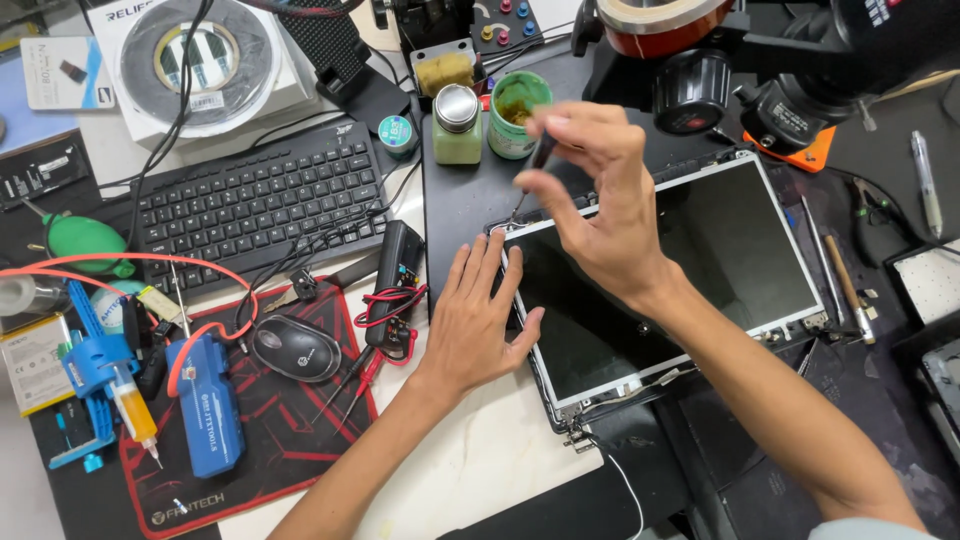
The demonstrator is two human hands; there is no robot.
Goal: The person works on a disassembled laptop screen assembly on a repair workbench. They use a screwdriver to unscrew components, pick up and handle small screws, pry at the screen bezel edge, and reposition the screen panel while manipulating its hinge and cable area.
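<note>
Currently, right hand (590, 190): fingers pinched on a screwdriver (532, 170), tip down at the panel's 11 o'clock corner.
Left hand (480, 310): fingers spread flat, clamping nothing, pressing the panel's 9 o'clock edge.
Laptop screen panel (690, 260): flat on the dark mat, partly under both hands.
Step, as judged: working a corner screw.
Next move calls for: tip held square, panel steadied.
Surroundings: keyboard (250, 195) at 10 o'clock, mouse (296, 347) at 8 o'clock.

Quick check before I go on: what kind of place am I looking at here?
Most likely an electronics repair bench. The right hand holds a screwdriver at the corner of a bare laptop screen panel, which the left hand steadies. A multimeter and a microscope sit close by.
</note>
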